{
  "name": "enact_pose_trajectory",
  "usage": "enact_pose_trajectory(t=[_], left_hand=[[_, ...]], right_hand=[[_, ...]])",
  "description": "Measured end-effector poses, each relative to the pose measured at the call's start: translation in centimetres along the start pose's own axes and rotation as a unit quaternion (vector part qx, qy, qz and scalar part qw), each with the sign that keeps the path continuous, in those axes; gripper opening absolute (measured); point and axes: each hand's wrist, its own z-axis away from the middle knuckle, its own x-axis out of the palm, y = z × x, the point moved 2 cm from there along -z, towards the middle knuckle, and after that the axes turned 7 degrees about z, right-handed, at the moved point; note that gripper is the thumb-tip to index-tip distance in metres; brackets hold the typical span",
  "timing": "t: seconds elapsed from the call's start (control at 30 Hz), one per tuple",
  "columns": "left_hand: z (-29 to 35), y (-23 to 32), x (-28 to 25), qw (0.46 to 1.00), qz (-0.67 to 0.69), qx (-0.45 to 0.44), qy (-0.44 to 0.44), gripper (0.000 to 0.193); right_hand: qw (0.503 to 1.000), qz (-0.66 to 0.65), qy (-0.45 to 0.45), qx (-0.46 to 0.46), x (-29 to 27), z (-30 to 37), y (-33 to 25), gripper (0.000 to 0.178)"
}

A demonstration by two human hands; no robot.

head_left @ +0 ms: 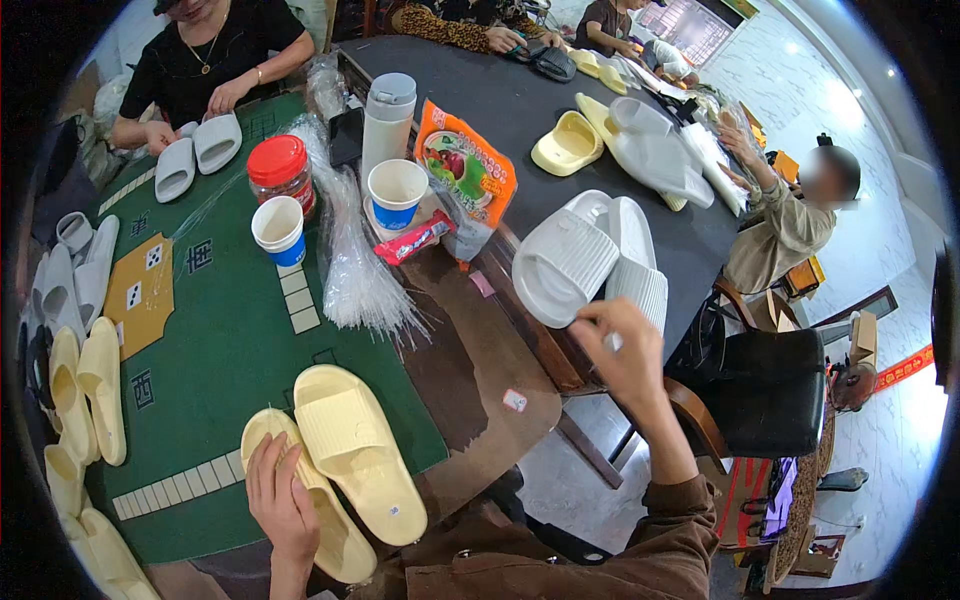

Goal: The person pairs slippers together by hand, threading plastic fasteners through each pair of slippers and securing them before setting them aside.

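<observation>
A pair of pale yellow slide slippers lies side by side on the green table mat in front of me. My left hand (282, 497) is closed over the strap of the left yellow slipper (335, 545), with the other yellow slipper (375, 485) right beside it. On the right, my right hand (628, 350) reaches to the dark table's edge. Its thumb and fingers pinch the near end of a white slipper (560, 265) with a ribbed strap. A second white slipper (640, 285) lies against it, partly behind my hand.
A bundle of clear plastic ties (360, 275), paper cups (278, 230), a red-lidded jar (280, 165), a tumbler (388, 120) and an orange snack bag (465, 165) stand ahead. More slippers (95, 390) line the left edge. Other people work around the tables; a black chair (765, 390) stands right.
</observation>
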Motion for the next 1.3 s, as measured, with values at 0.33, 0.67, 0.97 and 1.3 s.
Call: enact_pose_trajectory(t=[0.33, 0.67, 0.97, 1.3], left_hand=[[2.3, 2.9, -1.8, 0.997, 0.032, 0.039, 0.062, 0.038], [6.3, 4.4, -1.2, 0.997, 0.046, -0.021, -0.059, 0.058], [3.8, 3.7, 3.2, 0.992, -0.019, -0.059, -0.112, 0.060], [5.5, 0.3, -0.3, 0.999, -0.044, -0.027, 0.007, 0.056]], right_hand=[[0.975, 0.221, -0.025, -0.011, -3.6, -2.7, 9.5, 0.040], [0.949, 0.006, -0.303, 0.083, -2.4, -8.2, 10.5, 0.050], [0.926, -0.171, -0.297, 0.159, -0.9, -3.6, 4.8, 0.020], [0.800, -0.400, -0.377, 0.242, 2.6, 5.9, -11.2, 0.031]])
